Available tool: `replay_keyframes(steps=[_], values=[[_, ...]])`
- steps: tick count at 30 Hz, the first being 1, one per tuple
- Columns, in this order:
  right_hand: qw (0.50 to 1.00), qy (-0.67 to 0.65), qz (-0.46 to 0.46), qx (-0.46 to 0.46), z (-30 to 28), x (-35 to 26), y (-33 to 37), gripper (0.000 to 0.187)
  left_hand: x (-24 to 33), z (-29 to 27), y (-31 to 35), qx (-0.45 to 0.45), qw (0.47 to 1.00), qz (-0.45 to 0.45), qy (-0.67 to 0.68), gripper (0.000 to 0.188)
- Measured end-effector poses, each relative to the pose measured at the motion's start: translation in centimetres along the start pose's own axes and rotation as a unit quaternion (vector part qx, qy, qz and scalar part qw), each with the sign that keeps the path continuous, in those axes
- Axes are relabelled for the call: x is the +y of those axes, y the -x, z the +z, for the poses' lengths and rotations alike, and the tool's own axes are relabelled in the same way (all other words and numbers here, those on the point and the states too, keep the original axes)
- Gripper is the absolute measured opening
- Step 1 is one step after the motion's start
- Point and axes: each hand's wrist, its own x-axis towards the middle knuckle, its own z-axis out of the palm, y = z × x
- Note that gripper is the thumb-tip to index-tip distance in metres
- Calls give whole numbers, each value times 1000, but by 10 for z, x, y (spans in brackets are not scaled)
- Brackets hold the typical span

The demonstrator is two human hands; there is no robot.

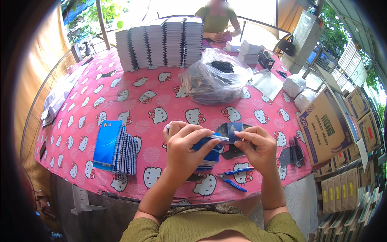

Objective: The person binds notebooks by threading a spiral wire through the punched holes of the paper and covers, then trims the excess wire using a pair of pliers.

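Note:
My left hand grips a small blue-covered notepad, its white page edge turned toward my right hand. Beneath that hand lies a low stack of blue notepads, partly hidden. My right hand pinches thumb and fingers together near the notepad's end; what is between them is too small to make out. Just beyond the fingertips is a dark blue, card-like piece, with a dark patch on the cloth around it. Blue-handled cutters lie spread on the table below my right hand.
Spiral-bound blue notebooks stand stacked at left. Tall stacks of bound books and a clear bag of black coils stand farther back. Black coils lie at right, beside cardboard boxes. Another person sits across the pink table.

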Motion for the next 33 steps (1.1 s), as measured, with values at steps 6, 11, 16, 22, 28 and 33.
replay_keyframes(steps=[6,11,16,22,28,33], values=[[999,-26,-25,-16,1,-2,-13,25,-3,1,1,-3,1000,4,-1,22],[999,5,-35,-8,-5,0,-26,24,-2,4,2,7,1000,-5,11,23],[998,5,-31,-55,-4,-7,-26,24,-3,3,2,3,1000,-3,1,24],[969,-98,169,-148,-10,-11,-29,17,1,4,1,7,1000,-18,-10,25],[988,80,-52,-118,1,-18,-22,13,-2,2,5,3,1000,-9,-11,21],[985,79,-52,-147,-3,-10,-23,18,-5,-3,6,-11,1000,1,-1,20]])
